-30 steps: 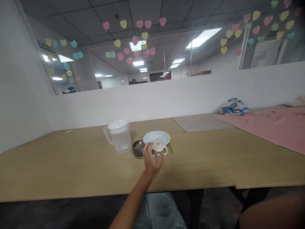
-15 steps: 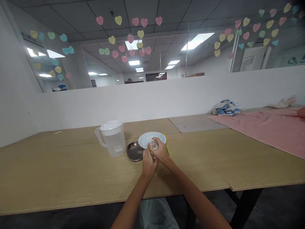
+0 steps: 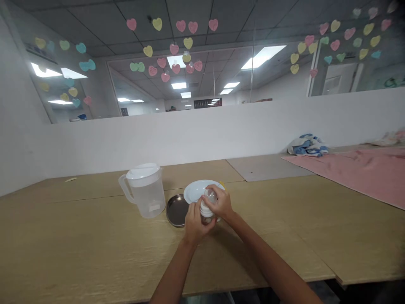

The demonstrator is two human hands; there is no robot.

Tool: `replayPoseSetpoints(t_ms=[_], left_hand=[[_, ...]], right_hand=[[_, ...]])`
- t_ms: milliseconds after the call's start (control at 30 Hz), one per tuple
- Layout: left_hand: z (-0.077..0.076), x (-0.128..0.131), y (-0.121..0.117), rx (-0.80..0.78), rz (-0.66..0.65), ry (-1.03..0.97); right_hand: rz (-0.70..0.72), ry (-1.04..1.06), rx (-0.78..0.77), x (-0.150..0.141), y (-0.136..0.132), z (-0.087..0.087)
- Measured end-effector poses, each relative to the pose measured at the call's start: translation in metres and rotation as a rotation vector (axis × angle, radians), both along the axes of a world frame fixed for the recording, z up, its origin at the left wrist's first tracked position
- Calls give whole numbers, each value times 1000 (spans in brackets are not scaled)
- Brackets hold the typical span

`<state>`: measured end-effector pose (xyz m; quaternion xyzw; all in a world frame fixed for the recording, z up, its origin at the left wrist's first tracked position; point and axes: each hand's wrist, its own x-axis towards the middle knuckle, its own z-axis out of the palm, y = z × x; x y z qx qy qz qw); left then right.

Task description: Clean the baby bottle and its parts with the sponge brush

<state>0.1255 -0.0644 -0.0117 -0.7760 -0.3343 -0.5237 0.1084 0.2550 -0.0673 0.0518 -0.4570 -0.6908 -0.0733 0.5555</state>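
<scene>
Clamped between both hands, a clear feeding bottle with a white collar and domed cap (image 3: 207, 207), upright and centred over a light oak tabletop (image 3: 79, 240), just in front of the plate. Left grip (image 3: 194, 223) closed around the lower body and collar from the near side, right grip (image 3: 220, 203) closed around the upper part from the far side, no gap between the two and the bottle. Base hidden by the fingers, contact with the tabletop impossible to tell.

Handling of the bottle's collar and cap apparently in hand, judging by the two grips set one above the other. Any next move seemingly calling for a steady, even hold on those smooth surfaces.

Just behind the hands, a round white plate with a pale blue cast (image 3: 198, 190); peeking past its far rim, a small yellow item (image 3: 222, 184), too hidden to identify. Left of the plate, a shallow round dark steel dish (image 3: 175, 210); beside that, a clear plastic pitcher with a white lid (image 3: 147, 198). Well off to the right, a pink cloth (image 3: 363, 173) and a crumpled blue-and-white towel (image 3: 306, 145). Beyond a white partition (image 3: 190, 135), pastel paper hearts (image 3: 174, 48) on glass.
</scene>
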Motion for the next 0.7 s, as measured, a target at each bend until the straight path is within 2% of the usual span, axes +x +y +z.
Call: replayPoseSetpoints(t_ms=[133,433,700], left_hand=[[3,-2,-4,-45,-1,-9],[4,-3,-4,-84,-22,-48],[7,-3,-7,-126,-41,-63]], right_hand=[[-4,137,138,2,-1,-5],[-116,435,167,11,13,-14],[-227,-9,-187,31,34,-33]])
